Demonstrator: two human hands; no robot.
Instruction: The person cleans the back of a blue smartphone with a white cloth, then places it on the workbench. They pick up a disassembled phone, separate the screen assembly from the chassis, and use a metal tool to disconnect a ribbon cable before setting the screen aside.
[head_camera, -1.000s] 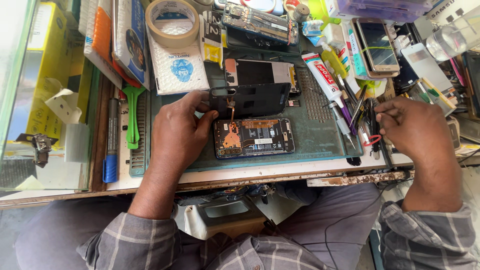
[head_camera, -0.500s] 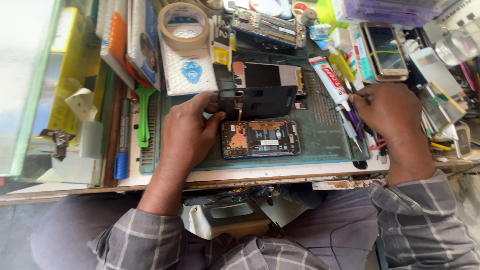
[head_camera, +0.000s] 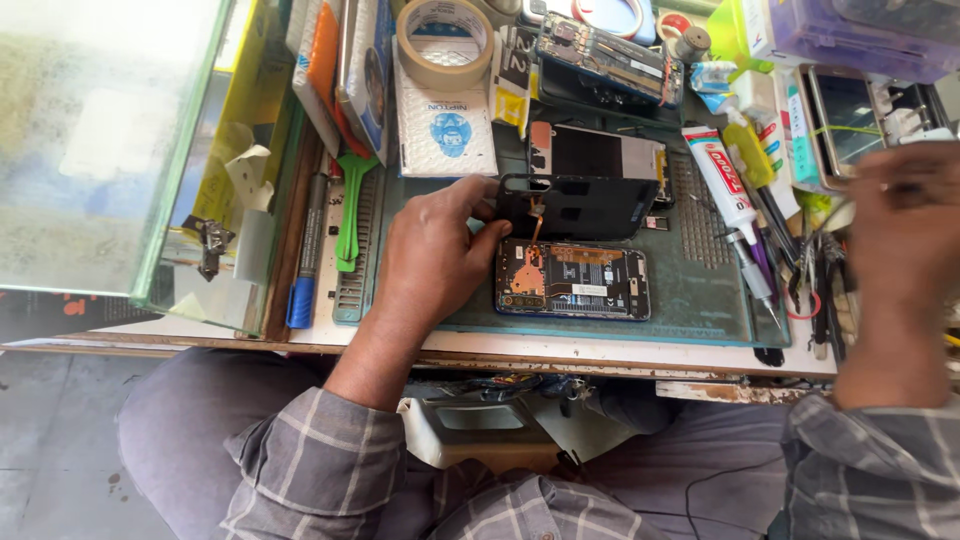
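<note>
The left hand (head_camera: 432, 245) rested on the green rubber work mat (head_camera: 700, 290), its fingers curled and its thumb and fingertips pinching the left end of a black plastic phone back cover (head_camera: 580, 205), which stood tilted up on its edge. A thin orange flex ribbon (head_camera: 537, 232) ran from that cover down to the opened phone body with exposed copper-coloured board and dark battery (head_camera: 572, 281), which lay flat on the mat just beside the hand's knuckles and directly below the raised cover. Behind the cover lay a flat dark phone screen panel with an orange corner (head_camera: 598, 152).

The right hand (head_camera: 905, 230) was blurred at the right edge of the view, over a cluster of thin metal tools and tweezers (head_camera: 820, 290); I could not tell how far it was open or whether it held anything.

Near the right side of the mat lay a white glue tube with a red label (head_camera: 722, 182), its nozzle pointing toward the person. At the back of the worktop (head_camera: 560, 350) sat a roll of beige tape (head_camera: 444, 38) on top of a white padded pouch with a blue print (head_camera: 447, 135). Left of the mat lay a green plastic prying tool (head_camera: 349, 205) and a dark marker with a blue cap (head_camera: 307, 250), and further left stood a glass-sided case (head_camera: 110, 150). The person wore a grey checked shirt, its left sleeve (head_camera: 310, 470) rolled at the forearm.
</note>
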